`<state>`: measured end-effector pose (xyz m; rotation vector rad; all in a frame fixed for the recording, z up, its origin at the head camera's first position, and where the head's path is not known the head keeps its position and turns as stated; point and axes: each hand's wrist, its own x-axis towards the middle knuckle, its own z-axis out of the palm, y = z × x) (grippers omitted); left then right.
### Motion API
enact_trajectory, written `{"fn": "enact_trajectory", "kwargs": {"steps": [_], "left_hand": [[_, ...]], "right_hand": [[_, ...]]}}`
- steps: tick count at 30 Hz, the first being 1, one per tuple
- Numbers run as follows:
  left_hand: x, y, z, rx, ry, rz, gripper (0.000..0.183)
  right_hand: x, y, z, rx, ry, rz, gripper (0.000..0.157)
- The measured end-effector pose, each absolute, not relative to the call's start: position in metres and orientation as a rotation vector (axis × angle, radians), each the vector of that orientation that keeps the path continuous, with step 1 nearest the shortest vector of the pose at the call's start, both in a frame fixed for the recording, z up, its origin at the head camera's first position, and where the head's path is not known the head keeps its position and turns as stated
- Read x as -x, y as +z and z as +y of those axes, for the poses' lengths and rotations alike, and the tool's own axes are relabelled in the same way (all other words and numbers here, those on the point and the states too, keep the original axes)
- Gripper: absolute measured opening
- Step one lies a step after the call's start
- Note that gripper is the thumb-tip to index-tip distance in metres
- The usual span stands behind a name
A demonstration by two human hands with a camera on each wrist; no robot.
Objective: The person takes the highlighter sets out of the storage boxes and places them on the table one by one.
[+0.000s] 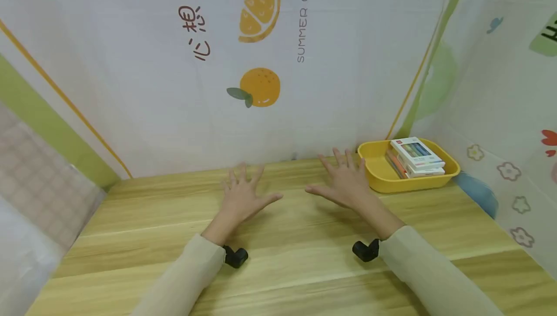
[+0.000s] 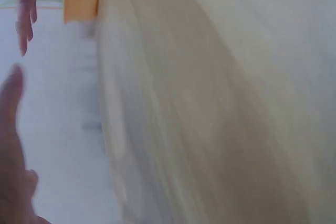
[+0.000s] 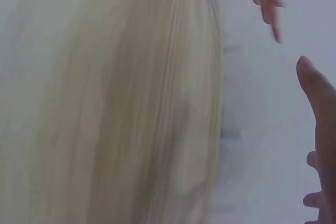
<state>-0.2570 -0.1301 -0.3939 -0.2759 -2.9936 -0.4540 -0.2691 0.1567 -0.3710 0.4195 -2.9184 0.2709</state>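
Note:
My left hand (image 1: 241,199) reaches over the wooden table (image 1: 278,238) with its fingers spread and straight, holding nothing. To its right, my right hand (image 1: 345,183) also has its fingers fanned out and grips nothing. Its little finger is near the left wall of a yellow basket (image 1: 393,188); I cannot tell whether they touch. In the left wrist view the left thumb (image 2: 11,98) shows at the left edge, with the other hand's fingers above it. In the right wrist view the right thumb (image 3: 311,77) shows at the right edge.
Small boxes, among them a white box (image 1: 417,154) with coloured sticks pictured on it, lie in the basket's right part. A printed curtain (image 1: 278,127) hangs behind the table. A bluish round thing (image 1: 476,192) is at the table's right edge. Each wrist wears a black camera mount (image 1: 367,250).

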Motion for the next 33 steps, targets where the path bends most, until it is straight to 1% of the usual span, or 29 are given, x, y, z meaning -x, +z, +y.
{"fn": "enact_trajectory", "kwargs": {"steps": [4,10,17,22,28,33], "left_hand": [[0.259,-0.386,-0.113,0.358,-0.578,-2.908,0.094],[0.260,-0.375,-0.094,0.394,-0.664,-2.835,0.088],[0.259,-0.373,-0.080,0.427,-0.820,-2.710,0.067],[0.261,-0.371,-0.069,0.399,-0.932,-2.704,0.062],[0.267,-0.359,-0.048,0.419,-1.020,-2.700,0.060],[0.262,-0.349,-0.030,0.448,-1.068,-2.702,0.059]], "right_hand": [[0.264,-0.369,0.172,-0.415,0.229,-2.841,0.101],[0.258,-0.359,0.188,-0.414,0.203,-2.771,0.098],[0.254,-0.349,0.201,-0.420,0.198,-2.698,0.092],[0.255,-0.345,0.212,-0.472,0.255,-2.629,0.088],[0.259,-0.351,0.224,-0.429,0.507,-2.575,0.080],[0.260,-0.352,0.230,-0.416,0.633,-2.467,0.072]]}}
